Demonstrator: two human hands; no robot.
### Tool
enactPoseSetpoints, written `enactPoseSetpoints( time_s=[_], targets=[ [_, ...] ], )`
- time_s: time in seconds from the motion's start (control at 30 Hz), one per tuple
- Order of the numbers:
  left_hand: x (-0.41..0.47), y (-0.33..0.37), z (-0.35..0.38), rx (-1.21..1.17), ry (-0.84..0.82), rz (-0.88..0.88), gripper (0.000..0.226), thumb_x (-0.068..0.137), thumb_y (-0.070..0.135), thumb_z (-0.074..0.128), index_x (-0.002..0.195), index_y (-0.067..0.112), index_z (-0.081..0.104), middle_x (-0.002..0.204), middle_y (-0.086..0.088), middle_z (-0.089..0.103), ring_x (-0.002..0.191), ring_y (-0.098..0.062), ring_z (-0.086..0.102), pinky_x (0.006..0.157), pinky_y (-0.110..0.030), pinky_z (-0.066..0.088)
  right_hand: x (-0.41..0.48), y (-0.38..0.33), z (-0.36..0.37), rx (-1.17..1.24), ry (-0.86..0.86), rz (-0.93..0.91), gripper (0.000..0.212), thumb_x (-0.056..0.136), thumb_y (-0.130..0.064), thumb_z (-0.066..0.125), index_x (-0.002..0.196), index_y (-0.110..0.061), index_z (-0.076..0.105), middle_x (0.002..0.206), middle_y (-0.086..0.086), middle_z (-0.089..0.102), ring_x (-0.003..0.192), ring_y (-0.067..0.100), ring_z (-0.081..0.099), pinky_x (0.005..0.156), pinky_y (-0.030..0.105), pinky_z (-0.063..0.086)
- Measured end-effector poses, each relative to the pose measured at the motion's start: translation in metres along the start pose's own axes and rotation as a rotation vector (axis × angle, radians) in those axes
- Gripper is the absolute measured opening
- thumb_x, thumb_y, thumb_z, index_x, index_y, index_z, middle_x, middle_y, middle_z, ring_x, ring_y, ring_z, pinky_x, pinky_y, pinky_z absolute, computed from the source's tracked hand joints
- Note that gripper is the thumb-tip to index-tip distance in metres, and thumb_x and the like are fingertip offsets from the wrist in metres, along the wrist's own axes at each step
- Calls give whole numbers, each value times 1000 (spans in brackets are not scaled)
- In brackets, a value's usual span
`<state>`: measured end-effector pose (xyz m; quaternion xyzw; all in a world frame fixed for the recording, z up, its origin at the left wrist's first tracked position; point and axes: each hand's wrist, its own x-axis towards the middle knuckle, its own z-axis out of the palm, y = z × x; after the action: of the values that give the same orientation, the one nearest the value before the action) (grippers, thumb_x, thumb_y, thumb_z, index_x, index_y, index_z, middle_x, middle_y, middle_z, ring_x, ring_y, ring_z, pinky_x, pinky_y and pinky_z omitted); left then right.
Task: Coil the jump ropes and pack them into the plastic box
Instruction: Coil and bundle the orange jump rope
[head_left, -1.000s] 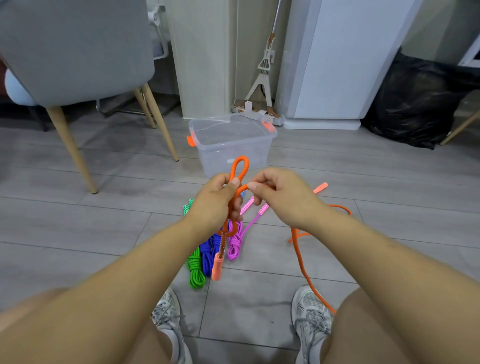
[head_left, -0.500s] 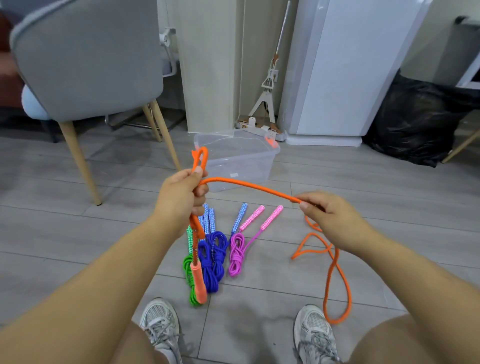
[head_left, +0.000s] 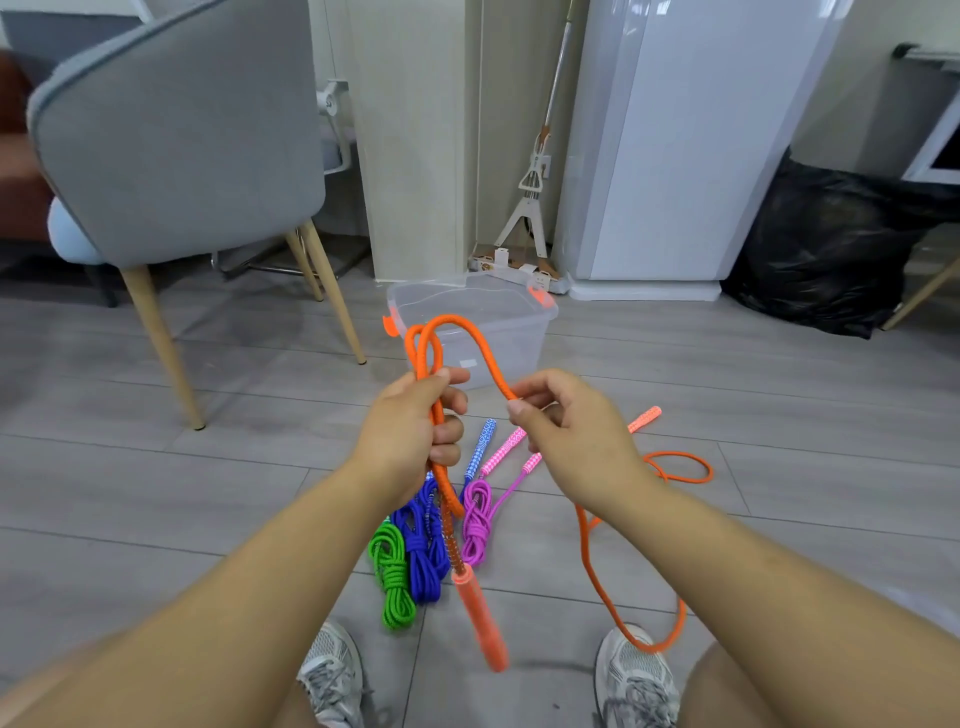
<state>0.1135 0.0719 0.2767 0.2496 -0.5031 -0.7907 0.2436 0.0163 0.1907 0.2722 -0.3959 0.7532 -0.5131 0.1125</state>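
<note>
Head view, coiling step under way: left hand (head_left: 410, 431) grips the gathered loops of the orange jump rope (head_left: 488, 358), and right hand (head_left: 566, 431) pinches the strand just beside it. Plastic box (head_left: 514, 348) waits beyond the fingers, coiled ropes (head_left: 421, 561) on the floor below them. Next move, I'd say: feed this loop into the left grip, then gather the slack.

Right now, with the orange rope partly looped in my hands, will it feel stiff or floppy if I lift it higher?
Probably floppy: the orange rope bends into tight loops above the left hand and trails in loose curves on the floor past the right hand. Its handle hangs below the left hand and looks blurred, so it will likely swing like a weight.
</note>
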Motion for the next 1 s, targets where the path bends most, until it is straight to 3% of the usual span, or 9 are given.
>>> enactPoseSetpoints(
  time_s=[0.17, 0.3, 0.5, 0.63, 0.73, 0.87, 1.0],
  targets=[
    [1, -1, 0, 22, 23, 6, 25, 100, 19, 39, 104, 3, 58, 75, -2, 43, 39, -5, 30, 36, -13, 22, -1, -9, 6, -118, -57, -77, 17, 92, -16, 55, 105, -15, 66, 93, 0, 59, 68, 8, 53, 63, 15, 44],
    [0, -1, 2, 66, 26, 25, 21, 99, 21, 44, 96, 9, 61, 76, -2, 42, 42, -6, 31, 36, -16, 22, -1, -9, 10, -179, -88, -115, 19, 92, -17, 56, 107, -17, 68, 92, -5, 58, 69, -3, 46, 66, 7, 36],
    [-2, 1, 4, 204, 47, 28, 12, 96, 18, 50, 90, 10, 57, 64, -1, 32, 49, -9, 31, 42, -20, 24, -3, -12, 11, -150, -140, -67, 20, 92, -20, 56, 109, -19, 67, 95, -3, 62, 66, 9, 58, 69, 24, 50],
    [-2, 1, 2, 235, 51, 41, 23, 98, 20, 46, 83, 7, 57, 67, -6, 45, 53, -10, 36, 42, -20, 26, -4, -7, 7, -136, -199, -20, 12, 91, -23, 57, 99, -22, 66, 77, -10, 61, 57, 3, 55, 57, 13, 43],
    [-1, 4, -1, 155, 70, 56, 28, 101, 19, 40, 77, 9, 53, 83, -11, 65, 56, -10, 38, 40, -18, 26, -4, 5, -1, -203, -247, -14, 9, 92, -29, 56, 90, -26, 64, 73, -6, 64, 55, -3, 52, 59, 17, 40],
    [1, 11, -10, 109, 107, 63, 22, 101, 24, 38, 83, 13, 44, 72, -4, 73, 59, -12, 58, 45, -22, 42, -10, 24, -22, -325, -333, -1, 20, 94, -32, 51, 94, -21, 67, 71, -5, 63, 59, -6, 51, 56, 8, 36],
    [2, 15, -15, 18, 85, 64, 23, 102, 25, 34, 84, 14, 43, 65, -6, 72, 71, -19, 70, 59, -32, 58, -18, 48, -45, -422, -391, 92, 23, 96, -35, 45, 102, -31, 67, 68, -9, 60, 66, 2, 53, 63, 17, 42]
  ],
)
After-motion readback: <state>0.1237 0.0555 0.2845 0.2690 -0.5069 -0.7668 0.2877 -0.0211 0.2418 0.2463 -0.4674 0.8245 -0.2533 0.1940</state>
